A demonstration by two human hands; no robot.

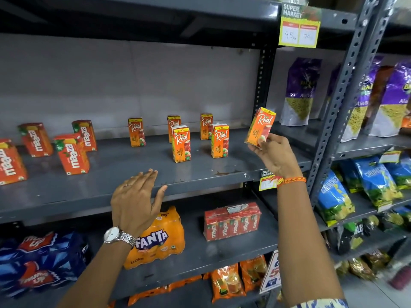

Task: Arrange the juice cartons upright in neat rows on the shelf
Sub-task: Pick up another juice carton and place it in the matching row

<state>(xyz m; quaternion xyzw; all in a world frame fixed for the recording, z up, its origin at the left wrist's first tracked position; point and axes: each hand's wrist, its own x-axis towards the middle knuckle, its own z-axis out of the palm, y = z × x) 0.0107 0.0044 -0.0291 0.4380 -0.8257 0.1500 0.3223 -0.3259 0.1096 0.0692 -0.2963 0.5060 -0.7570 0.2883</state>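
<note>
Here the right hand point(272, 155) holds a juice carton point(260, 126) upright, tilted right.

Grey metal shelf point(124, 187), five upright Real cartons point(180, 143) at two o'clock; four Maaza cartons point(72, 153) at nine o'clock

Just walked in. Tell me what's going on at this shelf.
A person is stocking juice cartons on the grey shelf. The right hand holds one Real apple carton up above the shelf's right end, not yet set down. The left hand hovers open and empty at the front edge. Five Real cartons already stand upright, loosely spaced, with Maaza cartons standing further left.
</note>
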